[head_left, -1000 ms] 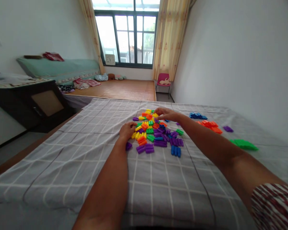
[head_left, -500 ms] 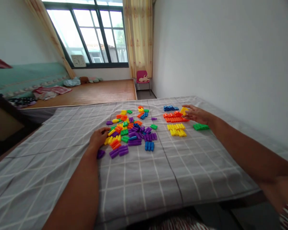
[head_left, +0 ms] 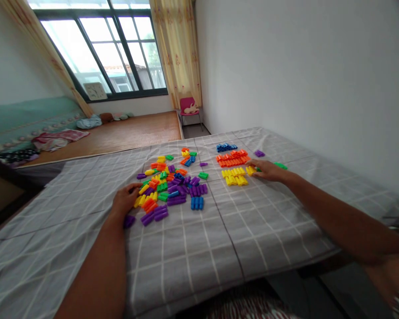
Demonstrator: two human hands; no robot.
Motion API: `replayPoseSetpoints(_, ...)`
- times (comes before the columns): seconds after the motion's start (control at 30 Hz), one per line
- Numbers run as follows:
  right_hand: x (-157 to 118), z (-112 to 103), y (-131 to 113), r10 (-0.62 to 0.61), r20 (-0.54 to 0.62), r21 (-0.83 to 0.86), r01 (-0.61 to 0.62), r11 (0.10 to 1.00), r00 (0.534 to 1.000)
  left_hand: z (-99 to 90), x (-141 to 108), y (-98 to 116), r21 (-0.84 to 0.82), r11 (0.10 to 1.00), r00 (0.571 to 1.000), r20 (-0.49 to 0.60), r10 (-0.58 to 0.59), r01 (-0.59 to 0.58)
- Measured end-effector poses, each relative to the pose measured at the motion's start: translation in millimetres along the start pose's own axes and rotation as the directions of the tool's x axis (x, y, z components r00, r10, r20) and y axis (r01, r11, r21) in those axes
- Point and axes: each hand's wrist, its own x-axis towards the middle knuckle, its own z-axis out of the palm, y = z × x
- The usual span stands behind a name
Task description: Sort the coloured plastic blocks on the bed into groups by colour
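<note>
My left hand point(head_left: 124, 201) rests with curled fingers at the left edge of a mixed heap of plastic pieces, beside yellow pieces point(head_left: 146, 199); whether it grips one cannot be made out. My right hand point(head_left: 266, 170) has its fingers on a yellow piece point(head_left: 250, 170), at the right end of the yellow group point(head_left: 234, 177). Orange rows point(head_left: 232, 159) lie just behind, with blue pieces point(head_left: 226, 147) farther back. Green pieces point(head_left: 280, 165) are partly hidden behind my right hand. Purple pieces point(head_left: 197, 190) and a blue block point(head_left: 197, 203) lie at the heap's right side.
A grey checked cloth point(head_left: 199, 239) covers the table. One purple piece point(head_left: 259, 153) lies beyond my right hand. A white wall rises on the right. Farther off are a wooden platform point(head_left: 136, 128), a pink chair point(head_left: 187, 105) and a window.
My right hand has lowered the yellow piece from above the orange rows to beside the yellow group. A purple piece beyond it now shows. The view has shifted; my left hand stays by the heap.
</note>
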Motion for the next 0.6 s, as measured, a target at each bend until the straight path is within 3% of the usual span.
replayPoseSetpoints(0.3,11.9,10.5,-8.0,-0.042,0.003,-0.015,0.042,0.999,0.999,4.7,4.2,-7.0,-0.02,1.0,1.0,0.017,-0.003,0.003)
replayPoseSetpoints(0.47,12.9,-5.6,-12.7,-0.064,0.016,-0.031,0.065,0.997,0.998,4.5,2.1,-4.0,-0.012,1.0,1.0,0.005,0.026,-0.026)
replayPoseSetpoints(0.6,27.5,-15.3,-38.0,-0.066,-0.059,0.023,0.067,0.997,0.996,4.5,-2.1,0.5,-0.001,1.0,1.0,-0.008,0.023,-0.023)
